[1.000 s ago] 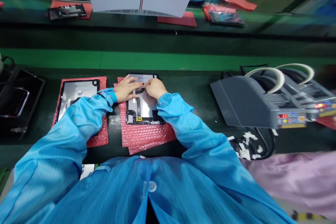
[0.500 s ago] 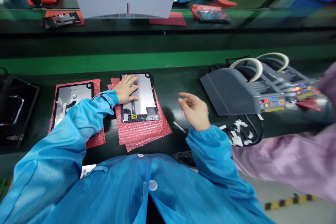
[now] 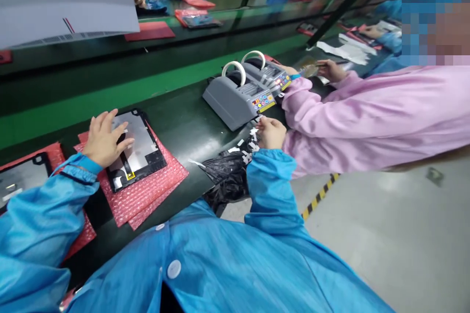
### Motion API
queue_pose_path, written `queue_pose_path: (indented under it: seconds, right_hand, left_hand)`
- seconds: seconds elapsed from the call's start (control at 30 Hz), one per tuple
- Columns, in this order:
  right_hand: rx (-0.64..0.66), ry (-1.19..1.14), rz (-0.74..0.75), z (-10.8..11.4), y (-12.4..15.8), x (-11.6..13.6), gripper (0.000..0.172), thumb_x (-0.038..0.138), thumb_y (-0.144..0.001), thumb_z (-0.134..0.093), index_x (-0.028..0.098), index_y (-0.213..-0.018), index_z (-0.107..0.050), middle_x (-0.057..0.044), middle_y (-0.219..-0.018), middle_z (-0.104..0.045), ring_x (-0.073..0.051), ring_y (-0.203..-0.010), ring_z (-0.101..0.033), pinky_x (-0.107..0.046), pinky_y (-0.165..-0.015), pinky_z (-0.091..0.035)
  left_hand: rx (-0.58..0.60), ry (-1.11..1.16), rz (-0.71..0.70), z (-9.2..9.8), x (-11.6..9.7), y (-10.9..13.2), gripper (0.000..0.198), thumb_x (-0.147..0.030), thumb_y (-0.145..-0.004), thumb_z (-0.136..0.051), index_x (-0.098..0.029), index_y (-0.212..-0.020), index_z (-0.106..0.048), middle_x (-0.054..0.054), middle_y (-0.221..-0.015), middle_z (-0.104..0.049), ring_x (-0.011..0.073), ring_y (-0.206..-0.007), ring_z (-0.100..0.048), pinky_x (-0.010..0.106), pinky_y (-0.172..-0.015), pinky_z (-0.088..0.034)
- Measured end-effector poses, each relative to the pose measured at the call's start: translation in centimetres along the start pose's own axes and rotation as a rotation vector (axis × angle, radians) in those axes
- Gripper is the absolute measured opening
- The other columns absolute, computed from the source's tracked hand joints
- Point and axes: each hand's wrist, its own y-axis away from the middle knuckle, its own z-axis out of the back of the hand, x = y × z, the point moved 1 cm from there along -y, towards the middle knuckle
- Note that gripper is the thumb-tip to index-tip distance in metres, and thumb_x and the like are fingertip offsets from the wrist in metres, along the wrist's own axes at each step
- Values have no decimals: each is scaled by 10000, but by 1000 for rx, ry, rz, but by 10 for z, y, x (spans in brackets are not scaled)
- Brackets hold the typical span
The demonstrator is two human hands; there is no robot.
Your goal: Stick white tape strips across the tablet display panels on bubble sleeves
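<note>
My left hand (image 3: 104,138) lies flat with spread fingers on a black-framed tablet back panel (image 3: 138,151), which rests on a stack of pink bubble-wrap sheets (image 3: 147,194). My right hand (image 3: 270,132) is out to the right, fingers curled, at a scatter of white tape scraps (image 3: 245,143) on a black bag (image 3: 225,171), just below the grey tape dispenser (image 3: 238,95). What its fingers hold, if anything, is hidden. A second panel (image 3: 20,180) lies on pink wrap at the far left.
A co-worker in a pink coat (image 3: 367,117) leans over the bench right beside my right hand, one hand at the dispenser's far side. The green conveyor strip (image 3: 147,83) runs behind. More workers in blue sit across the line. Grey floor with a yellow-black stripe lies to the right.
My right hand left the panel and swung right to the tape scraps by the dispenser. My head turned right, shifting the panel leftward in view. The left hand stayed on the panel.
</note>
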Motion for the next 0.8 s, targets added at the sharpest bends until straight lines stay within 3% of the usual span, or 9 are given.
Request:
queue_pose_path:
  seconds: [0.1, 0.3, 0.47, 0.6, 0.7, 0.8]
  right_hand:
    - [-117, 0, 145, 6, 3, -3, 165, 205, -752, -587, 169, -626, -487, 70, -529, -497, -45, -480, -469, -149, -472, -375]
    - [-7, -239, -56, 9, 6, 0, 125, 268, -778, -548, 192, -782, -449, 48, -642, -584, -50, -503, -529, -128, -416, -345]
    - [-35, -251, -73, -2, -1, 3, 238, 308, -725, -604, 208, -791, -399, 57, -640, -569, -52, -484, -516, -125, -393, -305]
    - [-74, -207, -58, -7, -9, 0, 335, 203, -636, -649, 215, -816, -366, 81, -621, -536, -67, -505, -524, -146, -423, -325]
    - [-104, -124, 38, 0, -10, 0, 357, 137, -629, -619, 220, -836, -341, 81, -623, -521, -87, -535, -535, -197, -499, -401]
    - [-178, 47, 302, 9, 7, 6, 338, 150, -667, -601, 226, -866, -338, 54, -664, -525, -118, -602, -553, -279, -624, -464]
  left_hand:
    - [-36, 23, 2, 7, -8, 5, 425, -439, -851, -435, -173, -1111, -640, 136, -1457, -362, 349, -1351, -268, 558, -1098, -222]
    - [-3, 89, -74, 12, -29, 2, 412, -434, -855, -426, -182, -1101, -640, 145, -1385, -449, 335, -1275, -374, 518, -1066, -309]
    - [15, 111, -159, 9, -47, -3, 393, -431, -862, -438, -181, -1087, -641, 147, -1347, -478, 332, -1201, -438, 515, -1042, -338]
    - [-5, 158, -203, 3, -51, -4, 341, -403, -861, -465, -216, -1088, -636, 126, -1332, -484, 328, -1179, -444, 544, -1013, -353]
    - [-16, 196, -226, 0, -53, -4, 326, -396, -862, -477, -227, -1094, -631, 120, -1321, -492, 327, -1169, -443, 552, -995, -365]
    - [-27, 252, -228, 1, -59, -6, 314, -398, -873, -468, -225, -1073, -636, 114, -1278, -533, 306, -1142, -470, 532, -988, -371]
